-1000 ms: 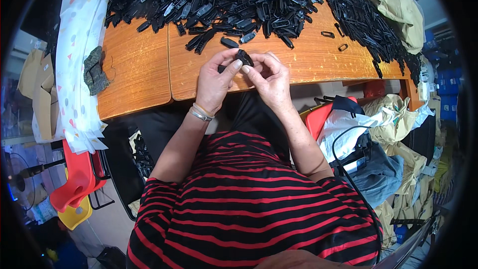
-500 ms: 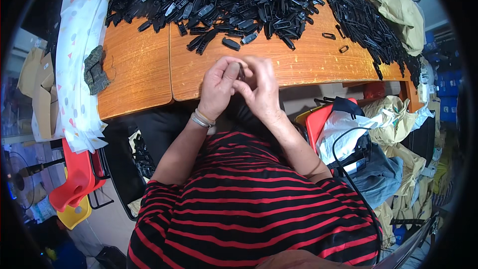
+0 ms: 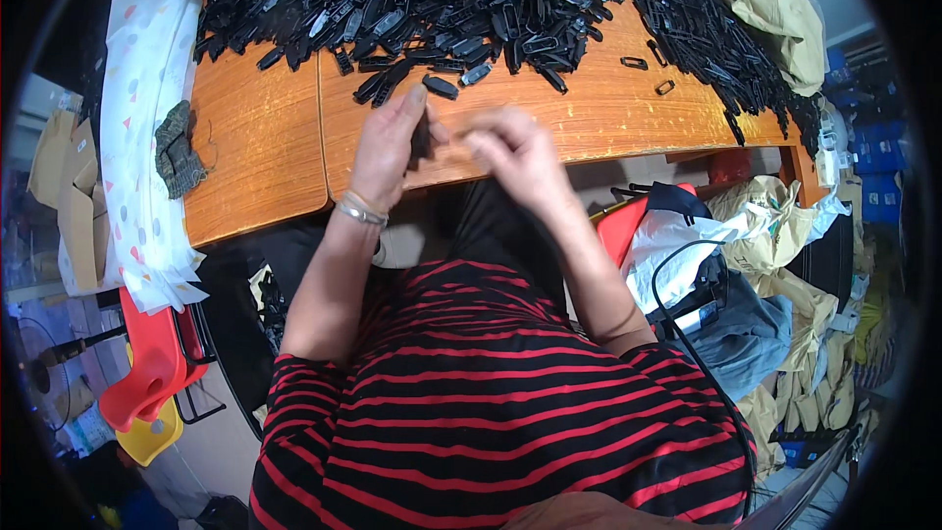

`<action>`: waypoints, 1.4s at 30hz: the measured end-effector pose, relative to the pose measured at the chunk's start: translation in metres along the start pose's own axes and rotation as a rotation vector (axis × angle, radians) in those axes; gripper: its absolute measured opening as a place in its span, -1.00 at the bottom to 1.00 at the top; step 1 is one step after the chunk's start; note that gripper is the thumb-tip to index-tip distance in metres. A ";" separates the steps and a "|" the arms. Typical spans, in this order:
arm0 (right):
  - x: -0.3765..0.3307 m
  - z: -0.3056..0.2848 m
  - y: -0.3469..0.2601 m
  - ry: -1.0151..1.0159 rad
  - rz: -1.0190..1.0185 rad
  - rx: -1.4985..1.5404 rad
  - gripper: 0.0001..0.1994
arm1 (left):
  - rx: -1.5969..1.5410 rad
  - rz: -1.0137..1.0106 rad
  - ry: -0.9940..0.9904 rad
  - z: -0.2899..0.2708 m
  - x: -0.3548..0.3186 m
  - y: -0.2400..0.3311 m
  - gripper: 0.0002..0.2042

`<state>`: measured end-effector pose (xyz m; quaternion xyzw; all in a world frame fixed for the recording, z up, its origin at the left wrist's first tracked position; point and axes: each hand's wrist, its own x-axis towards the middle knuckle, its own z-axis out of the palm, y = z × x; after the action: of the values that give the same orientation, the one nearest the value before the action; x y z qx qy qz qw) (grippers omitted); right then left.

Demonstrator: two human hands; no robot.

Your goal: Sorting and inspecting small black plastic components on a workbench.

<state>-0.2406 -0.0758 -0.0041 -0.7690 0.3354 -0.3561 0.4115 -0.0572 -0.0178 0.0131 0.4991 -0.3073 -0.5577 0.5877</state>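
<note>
My left hand is closed on a small black plastic piece, held upright by the table's front edge. Part of the piece is hidden by my fingers. To its right, my right hand hovers with bent fingers smeared by motion, apart from my left hand; whether anything is between them does not show. Just beyond my left hand, a black oblong plastic piece lies on the wooden table. A large heap of similar black plastic pieces spreads across the table's far side.
A second heap of black oblong frames covers the table's right end, beside a brown paper bag. Two loose frames lie near it. At left are a patterned white sheet and a dark knitted glove. Red chairs stand either side.
My hands have come apart. The left has moved left and turned upright with the black piece; the right has drawn away to the right. The view has shifted slightly.
</note>
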 end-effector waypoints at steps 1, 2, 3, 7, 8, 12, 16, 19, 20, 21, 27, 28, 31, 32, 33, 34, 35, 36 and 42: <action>0.007 -0.014 0.008 0.157 0.032 -0.122 -0.78 | 0.130 -0.004 0.045 -0.004 0.008 0.003 -0.65; 0.013 -0.030 0.016 0.317 -0.039 -0.447 -0.76 | 0.256 0.035 0.067 -0.007 0.016 -0.001 -0.65; 0.021 -0.044 0.022 0.394 -0.046 -0.679 -0.76 | 0.255 0.037 0.071 -0.010 0.024 -0.002 -0.65; 0.037 -0.062 0.032 0.349 0.179 -0.889 -0.80 | 1.178 0.334 0.283 0.001 0.041 0.007 -0.60; 0.038 -0.060 0.032 0.347 0.177 -0.887 -0.80 | 1.288 0.287 0.326 0.006 0.044 0.011 -0.61; 0.040 -0.041 0.027 0.274 0.091 -0.806 -0.85 | 1.348 0.172 0.321 0.016 0.054 0.014 -0.65; 0.038 -0.035 0.023 0.170 0.042 -0.695 -0.89 | 1.309 0.172 0.293 0.016 0.058 0.011 -0.68; 0.037 -0.042 0.026 0.099 0.005 -0.627 -0.88 | 1.265 0.151 0.235 0.012 0.057 0.013 -0.69; 0.036 -0.044 0.022 0.095 0.026 -0.692 -0.84 | 1.263 0.158 0.226 0.008 0.056 0.013 -0.68; 0.036 -0.045 0.016 0.091 0.046 -0.757 -0.79 | 1.261 0.166 0.218 0.005 0.056 0.013 -0.68; 0.044 -0.028 -0.009 -0.002 0.058 -0.740 -0.65 | 1.311 0.093 0.235 0.022 0.062 0.017 -0.66; 0.047 -0.025 -0.008 -0.058 0.080 -0.758 -0.66 | 1.309 0.093 0.238 0.026 0.063 0.016 -0.68; 0.048 -0.022 0.001 -0.074 0.062 -0.765 -0.66 | 1.248 0.132 0.227 0.028 0.067 0.008 -0.70; 0.046 -0.023 0.002 -0.075 0.061 -0.765 -0.66 | 1.227 0.186 0.207 0.029 0.066 0.007 -0.73; 0.044 -0.025 0.002 0.014 -0.008 -0.605 -0.69 | 1.227 0.185 0.207 0.028 0.064 0.004 -0.73; 0.041 -0.026 0.002 0.103 -0.076 -0.444 -0.72 | 1.156 0.276 0.203 0.026 0.063 -0.001 -0.74; 0.038 -0.026 -0.002 0.102 -0.075 -0.444 -0.72 | 1.085 0.365 0.197 0.024 0.060 -0.006 -0.74; 0.036 -0.025 -0.008 0.150 0.154 -0.112 -0.76 | 0.980 0.412 0.173 0.020 0.057 -0.010 -0.80; 0.015 0.002 -0.008 0.462 0.154 0.609 -0.82 | -0.077 0.110 -0.028 0.028 0.027 -0.017 -0.76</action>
<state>-0.2295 -0.0839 0.0061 -0.4840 0.3548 -0.5711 0.5601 -0.0839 -0.0484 0.0010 0.4508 -0.3209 -0.5427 0.6319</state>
